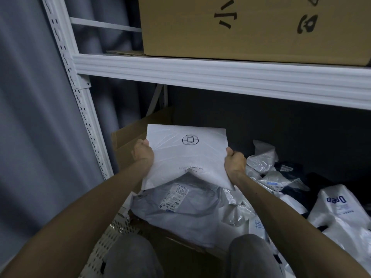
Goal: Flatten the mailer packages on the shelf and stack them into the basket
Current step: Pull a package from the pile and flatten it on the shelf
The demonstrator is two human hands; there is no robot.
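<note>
I hold a white mailer [187, 155] with a round black logo, flat and stretched out in the air under the shelf beam. My left hand [143, 151] grips its left edge and my right hand [235, 159] grips its right edge. Below it lies a grey mailer [180, 205] with a shipping label, resting on a stack. A white perforated basket [114, 233] shows its wall at the lower left, by my knees. More crumpled white and dark mailers [281, 177] are heaped on the shelf to the right.
A white steel shelf beam [220, 77] crosses just above my hands, with a large cardboard box [251, 27] on it. An open brown carton [128, 141] stands behind my left hand. A white upright post [80, 109] and a grey curtain [30, 117] are at left.
</note>
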